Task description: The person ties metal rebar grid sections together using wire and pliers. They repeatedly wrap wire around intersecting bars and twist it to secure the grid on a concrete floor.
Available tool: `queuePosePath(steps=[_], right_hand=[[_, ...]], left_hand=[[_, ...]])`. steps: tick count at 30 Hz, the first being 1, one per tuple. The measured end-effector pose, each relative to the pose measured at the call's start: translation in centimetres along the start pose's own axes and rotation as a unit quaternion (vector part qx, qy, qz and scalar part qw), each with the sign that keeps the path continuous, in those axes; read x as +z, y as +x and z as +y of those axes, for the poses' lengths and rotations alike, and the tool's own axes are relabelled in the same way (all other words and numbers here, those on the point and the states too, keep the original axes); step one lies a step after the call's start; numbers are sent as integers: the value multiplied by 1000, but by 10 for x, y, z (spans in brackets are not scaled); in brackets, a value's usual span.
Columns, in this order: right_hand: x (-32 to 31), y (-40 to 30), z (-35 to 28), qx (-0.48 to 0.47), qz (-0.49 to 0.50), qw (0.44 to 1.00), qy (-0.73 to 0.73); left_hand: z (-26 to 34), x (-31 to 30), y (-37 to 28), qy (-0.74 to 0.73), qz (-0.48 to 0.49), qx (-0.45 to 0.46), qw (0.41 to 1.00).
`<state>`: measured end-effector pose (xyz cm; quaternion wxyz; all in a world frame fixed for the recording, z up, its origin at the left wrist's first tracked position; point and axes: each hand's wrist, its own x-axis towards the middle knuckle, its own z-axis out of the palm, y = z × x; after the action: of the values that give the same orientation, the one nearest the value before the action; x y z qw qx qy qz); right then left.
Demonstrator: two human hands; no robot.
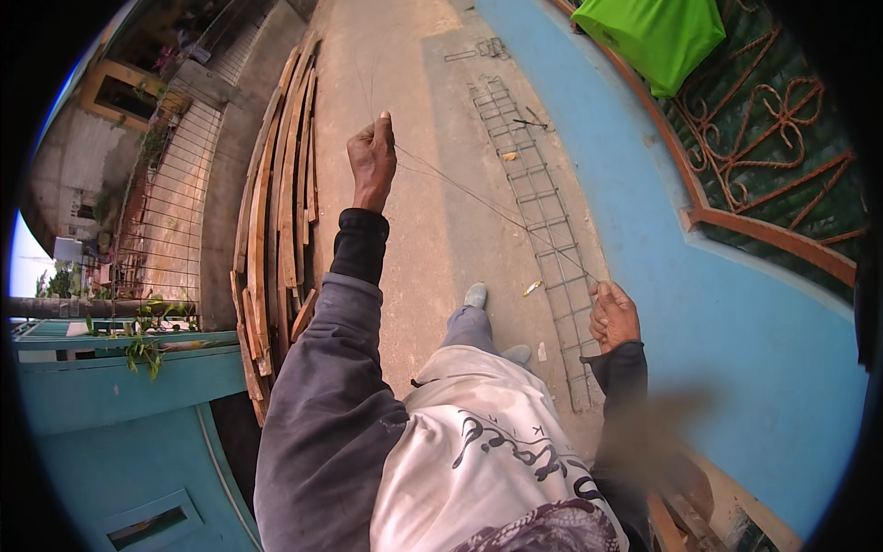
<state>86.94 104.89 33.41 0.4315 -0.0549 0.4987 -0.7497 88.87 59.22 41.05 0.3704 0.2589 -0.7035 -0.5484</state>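
Note:
Thin dark wire (476, 197) stretches in a few strands between my two hands, above the concrete ground. My left hand (373, 153), raised and thumb up, is closed in a fist on one end, and loose wire tips stick up beyond it. Lower and to the right, my right hand (612, 316) pinches the other end between thumb and fingers. Below the wire, a long steel rebar cage (545, 221) lies on the ground along the blue wall. My right hand appears over its near part; whether they touch I cannot tell.
Long wooden boards (279, 179) are stacked along the left wall. Bent steel stirrups (491, 48) lie beyond the cage. On the right stands a blue wall (662, 276) with an ornamental metal grille (772, 124) and a green bag (655, 41). Something blurred crosses the lower right.

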Motion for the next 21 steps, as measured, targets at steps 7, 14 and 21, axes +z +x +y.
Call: queuePosePath(steps=[7,14,21], right_hand=[[89,-2,-42,200,-320,911,-165],[87,102,-18,-19,146,919,-367],[156,144,-39,116,-266,957,-12]], left_hand=[[-43,-24,46,82,20,-1,996],[-71,-64,108,27,9,-24,999],[-110,-107,182,96,31,-26,995]])
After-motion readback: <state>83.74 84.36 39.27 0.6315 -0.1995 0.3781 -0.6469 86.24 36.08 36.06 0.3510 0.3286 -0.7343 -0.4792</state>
